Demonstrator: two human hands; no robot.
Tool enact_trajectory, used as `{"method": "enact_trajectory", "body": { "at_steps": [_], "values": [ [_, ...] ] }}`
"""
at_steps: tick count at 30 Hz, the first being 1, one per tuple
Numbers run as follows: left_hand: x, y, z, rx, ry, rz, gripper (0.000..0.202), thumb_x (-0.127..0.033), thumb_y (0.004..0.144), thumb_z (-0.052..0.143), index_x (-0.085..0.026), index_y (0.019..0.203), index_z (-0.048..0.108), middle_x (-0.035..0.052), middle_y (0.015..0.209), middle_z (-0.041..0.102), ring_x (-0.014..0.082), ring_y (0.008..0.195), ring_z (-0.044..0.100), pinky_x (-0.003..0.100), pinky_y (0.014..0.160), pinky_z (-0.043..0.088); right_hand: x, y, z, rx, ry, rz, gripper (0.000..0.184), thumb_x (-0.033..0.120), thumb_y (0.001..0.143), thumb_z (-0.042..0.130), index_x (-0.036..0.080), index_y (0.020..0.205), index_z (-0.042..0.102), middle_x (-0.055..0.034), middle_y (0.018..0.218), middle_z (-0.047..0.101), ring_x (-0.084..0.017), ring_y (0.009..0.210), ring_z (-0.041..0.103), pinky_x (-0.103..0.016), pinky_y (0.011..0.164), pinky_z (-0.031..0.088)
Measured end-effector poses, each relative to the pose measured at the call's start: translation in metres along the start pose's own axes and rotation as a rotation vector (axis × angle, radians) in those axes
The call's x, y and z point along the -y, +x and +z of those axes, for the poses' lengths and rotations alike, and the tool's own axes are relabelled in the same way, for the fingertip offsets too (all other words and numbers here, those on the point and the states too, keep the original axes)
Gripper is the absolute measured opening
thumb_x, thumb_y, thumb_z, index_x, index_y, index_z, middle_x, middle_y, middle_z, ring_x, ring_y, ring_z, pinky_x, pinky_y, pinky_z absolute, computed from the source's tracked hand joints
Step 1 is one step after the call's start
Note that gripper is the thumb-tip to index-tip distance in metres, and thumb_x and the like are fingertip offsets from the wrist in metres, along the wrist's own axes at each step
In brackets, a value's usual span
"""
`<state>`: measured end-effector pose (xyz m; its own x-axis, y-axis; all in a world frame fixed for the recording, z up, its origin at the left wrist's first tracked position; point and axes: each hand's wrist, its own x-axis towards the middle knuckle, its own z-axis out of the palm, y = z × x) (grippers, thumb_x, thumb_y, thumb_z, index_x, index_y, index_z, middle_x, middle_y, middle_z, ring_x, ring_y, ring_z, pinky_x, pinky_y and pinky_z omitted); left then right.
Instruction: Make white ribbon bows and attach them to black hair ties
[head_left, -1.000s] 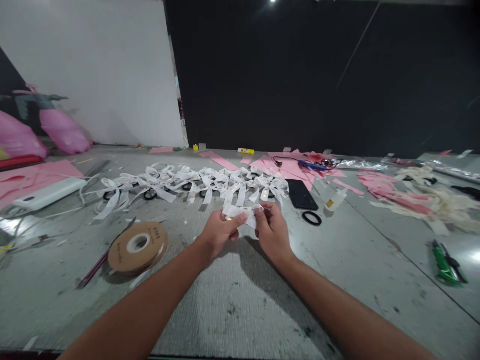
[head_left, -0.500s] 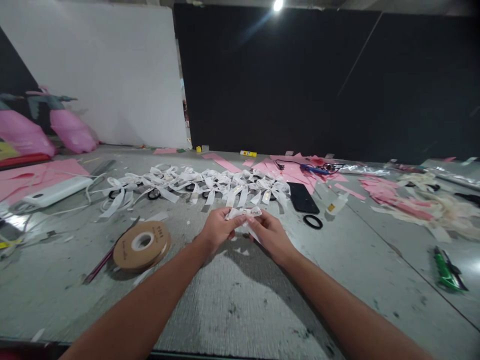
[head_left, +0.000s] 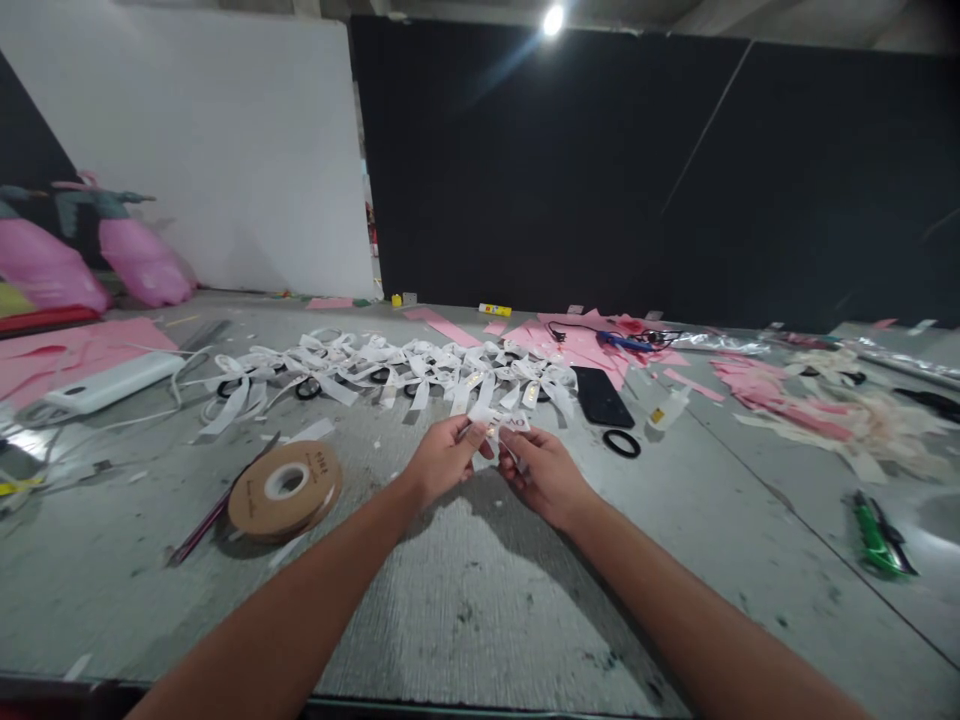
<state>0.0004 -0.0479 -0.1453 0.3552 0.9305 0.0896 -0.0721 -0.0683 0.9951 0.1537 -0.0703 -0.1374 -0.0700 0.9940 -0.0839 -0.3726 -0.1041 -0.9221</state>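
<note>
My left hand (head_left: pixel 442 462) and my right hand (head_left: pixel 544 470) meet over the middle of the grey table (head_left: pixel 480 600). Both pinch a folded piece of white ribbon (head_left: pixel 495 425) between thumb and fingers, held a little above the table. Just behind it lies a long row of finished white ribbon bows (head_left: pixel 390 370). A brown spool of ribbon (head_left: pixel 285 488) lies flat to the left of my left forearm.
A black phone (head_left: pixel 602 395) and a black ring (head_left: pixel 621 443) lie right of my hands. Pink paper scraps (head_left: pixel 592 340) and a cable sit behind them. A green cutter (head_left: pixel 874 535) is at far right, a white power bank (head_left: pixel 112 382) at left, a pencil (head_left: pixel 217 510) by the spool.
The ribbon piece between my fingers has been gathered into a tighter, narrower fold, and my hands have drawn closer together. The view has tilted slightly upward.
</note>
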Motion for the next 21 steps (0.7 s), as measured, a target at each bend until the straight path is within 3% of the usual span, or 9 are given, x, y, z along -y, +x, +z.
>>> {"method": "enact_trajectory", "body": {
  "at_steps": [8,12,17,19,21],
  "values": [
    [-0.001,-0.001,0.000,0.008,0.085,-0.093,0.050,-0.066,0.081,0.055,-0.018,0.071,0.052,-0.0041,0.051,0.054,0.0058,0.033,0.037,0.020,0.035,0.029,-0.005,0.000,0.001,0.048,0.025,-0.047,0.044,0.049,0.060,0.090,0.017,0.069,0.061,0.0053,0.053,0.048,-0.006,0.042,0.032,-0.021,0.040,0.023],
    [-0.003,-0.003,0.000,0.023,0.134,-0.086,0.047,-0.064,0.081,0.057,-0.019,0.070,0.050,-0.0058,0.046,0.049,0.0066,0.033,0.036,0.020,0.034,0.029,-0.007,0.000,0.003,0.020,-0.013,-0.074,0.042,0.047,0.060,0.090,0.016,0.069,0.063,0.0058,0.048,0.046,-0.007,0.040,0.033,-0.021,0.039,0.020],
    [-0.006,-0.005,0.002,0.120,0.138,-0.097,0.045,-0.062,0.080,0.061,-0.018,0.091,0.056,-0.0054,0.051,0.055,0.0071,0.032,0.036,0.020,0.034,0.027,-0.005,0.000,0.004,-0.098,-0.009,-0.082,0.045,0.050,0.058,0.089,0.016,0.059,0.058,0.0040,0.051,0.048,-0.007,0.041,0.035,-0.021,0.039,0.026],
    [-0.008,-0.005,0.002,0.068,0.143,-0.044,0.046,-0.061,0.079,0.061,-0.017,0.091,0.060,-0.0035,0.057,0.058,0.0076,0.036,0.039,0.021,0.037,0.031,-0.003,0.000,0.004,-0.095,-0.006,-0.077,0.046,0.049,0.056,0.090,0.016,0.060,0.058,0.0032,0.053,0.051,-0.006,0.041,0.035,-0.021,0.039,0.026],
    [-0.009,-0.004,0.001,-0.046,0.170,0.039,0.045,-0.061,0.081,0.059,-0.017,0.078,0.061,-0.0026,0.056,0.055,0.0092,0.042,0.044,0.022,0.043,0.036,-0.004,-0.001,0.004,-0.068,-0.031,-0.084,0.046,0.049,0.057,0.089,0.016,0.061,0.058,0.0019,0.056,0.054,-0.006,0.041,0.035,-0.021,0.039,0.027]
  ]
}}
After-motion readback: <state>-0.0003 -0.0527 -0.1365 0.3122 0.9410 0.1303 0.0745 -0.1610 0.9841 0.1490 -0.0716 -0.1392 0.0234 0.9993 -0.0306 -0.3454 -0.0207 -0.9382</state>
